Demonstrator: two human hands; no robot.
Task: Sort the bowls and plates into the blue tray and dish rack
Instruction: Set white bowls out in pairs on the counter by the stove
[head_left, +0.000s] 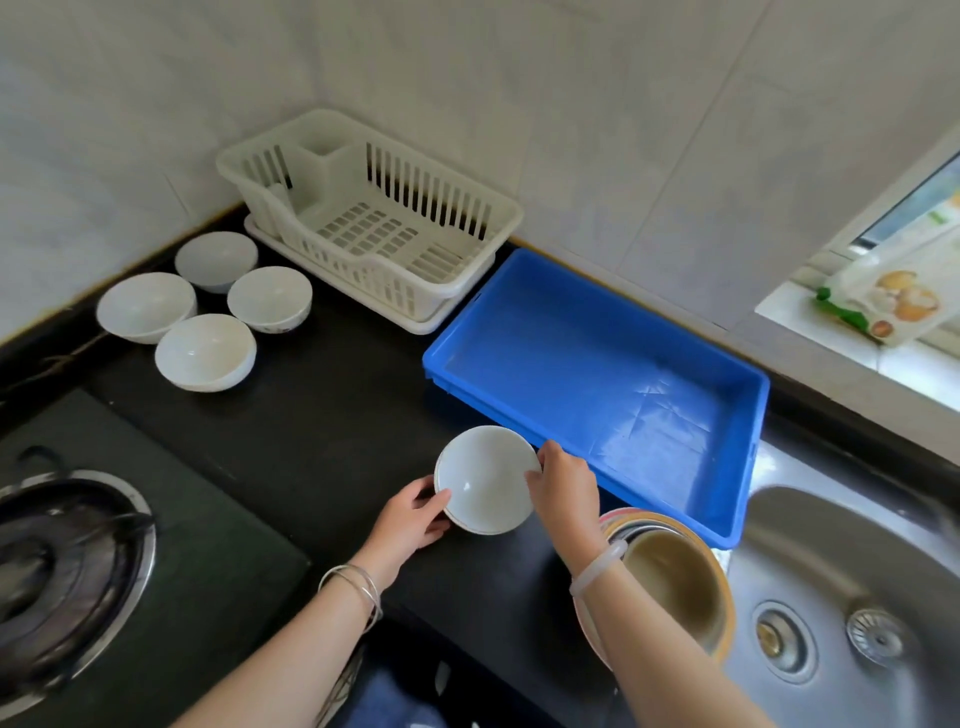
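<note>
A gas burner sits left, a steel sink right, a food packet on the windowsill.

White tiled walls meet in a corner behind a black tabletop. Gas burner at left, steel sink at right. Daylit window upper right, food packet on its sill.

five white bowls total: four clustered far left, one white bowl near the middle; one dish rack; one blue tray; one stack of plates near right; one burner; one sink
</note>
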